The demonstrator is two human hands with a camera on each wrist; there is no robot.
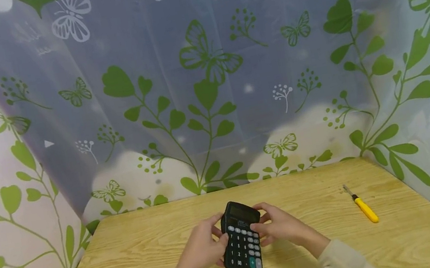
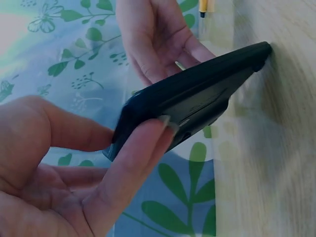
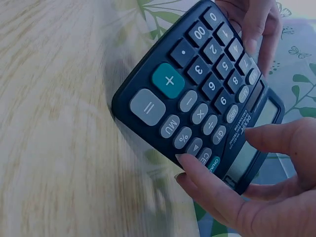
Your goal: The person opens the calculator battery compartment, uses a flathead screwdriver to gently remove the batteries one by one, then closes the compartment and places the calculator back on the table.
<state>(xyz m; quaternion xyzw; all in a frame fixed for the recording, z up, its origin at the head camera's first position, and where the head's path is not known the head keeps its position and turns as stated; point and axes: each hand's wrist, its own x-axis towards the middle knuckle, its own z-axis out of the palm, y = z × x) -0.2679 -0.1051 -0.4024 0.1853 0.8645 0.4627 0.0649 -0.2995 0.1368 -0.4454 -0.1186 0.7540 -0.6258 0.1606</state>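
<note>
A black calculator (image 1: 239, 243) with grey and teal keys is held between both hands above the front of the table, its keys facing up toward the head view. The left hand (image 1: 206, 247) grips its left edge, thumb on the front and fingers behind; the left wrist view shows fingertips against the calculator's back (image 2: 197, 103). On the other edge, the right hand (image 1: 279, 225) holds the upper part near the display (image 3: 247, 148), with the thumb over the face. The lower end of the calculator appears tilted down close to the wood in the right wrist view.
A screwdriver (image 1: 365, 208) with a yellow handle lies on the wooden table (image 1: 140, 250) to the right. Small bits (image 1: 341, 190) lie near its tip. A patterned curtain (image 1: 210, 106) with leaves and butterflies hangs along the table's back and sides.
</note>
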